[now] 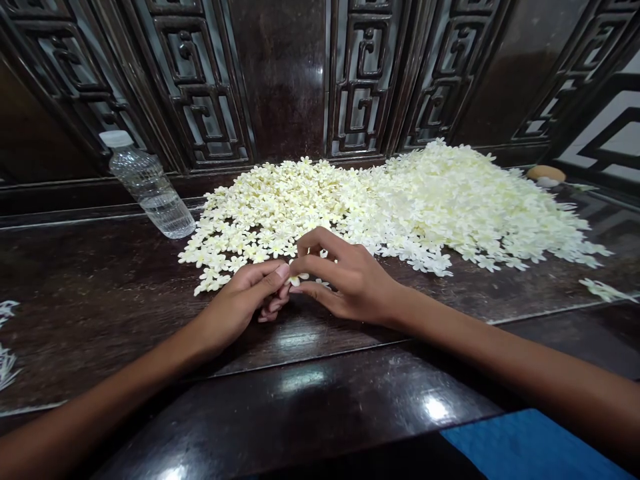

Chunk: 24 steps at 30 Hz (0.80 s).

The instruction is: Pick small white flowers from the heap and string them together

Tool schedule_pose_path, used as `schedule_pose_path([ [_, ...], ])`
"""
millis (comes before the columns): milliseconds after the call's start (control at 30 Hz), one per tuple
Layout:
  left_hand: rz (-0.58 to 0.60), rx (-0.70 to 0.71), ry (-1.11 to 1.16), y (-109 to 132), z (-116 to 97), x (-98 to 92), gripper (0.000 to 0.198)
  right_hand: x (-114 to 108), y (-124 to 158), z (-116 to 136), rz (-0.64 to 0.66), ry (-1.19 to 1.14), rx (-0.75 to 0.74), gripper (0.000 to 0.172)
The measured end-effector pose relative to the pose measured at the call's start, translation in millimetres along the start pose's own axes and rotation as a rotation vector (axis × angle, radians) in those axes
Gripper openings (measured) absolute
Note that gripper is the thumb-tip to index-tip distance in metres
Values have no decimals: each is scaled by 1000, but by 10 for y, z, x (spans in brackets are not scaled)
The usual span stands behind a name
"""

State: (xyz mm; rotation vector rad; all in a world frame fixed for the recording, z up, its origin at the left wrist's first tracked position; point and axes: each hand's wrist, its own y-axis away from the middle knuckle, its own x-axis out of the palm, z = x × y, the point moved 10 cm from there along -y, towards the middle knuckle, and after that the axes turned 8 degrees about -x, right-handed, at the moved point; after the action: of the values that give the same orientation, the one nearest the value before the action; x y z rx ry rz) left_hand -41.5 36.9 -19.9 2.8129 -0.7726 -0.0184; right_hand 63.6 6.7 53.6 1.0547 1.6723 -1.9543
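A large heap of small cream-white flowers (350,207) spreads across the dark wooden surface (300,320), and my hands meet at its front edge. My right hand (345,277) has its fingers curled around a single white flower (299,280). My left hand (240,300) comes in from the other side, its fingertips touching my right fingers beside that flower. Its lower fingers curl beneath, and I cannot tell whether it grips anything.
A clear plastic water bottle (153,190) lies tilted left of the heap, against a carved dark wooden panel (285,80). Strung flowers (6,340) lie at the left edge. Loose flowers (605,290) lie at the right. A blue cloth (530,447) shows at the bottom.
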Motion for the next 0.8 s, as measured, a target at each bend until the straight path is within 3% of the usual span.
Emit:
schedule_pose_path([
  [333,-11,-75,116,-37,63,-35,34,-29,26,52,-35,92,-51,14],
  [600,-232,131,-236,73,-202,-161,38,-29,3,-47,-3,5,41,14],
  [800,-265,195,-418,118,-286,-128,36,-31,17,-89,-42,-153,74,11],
])
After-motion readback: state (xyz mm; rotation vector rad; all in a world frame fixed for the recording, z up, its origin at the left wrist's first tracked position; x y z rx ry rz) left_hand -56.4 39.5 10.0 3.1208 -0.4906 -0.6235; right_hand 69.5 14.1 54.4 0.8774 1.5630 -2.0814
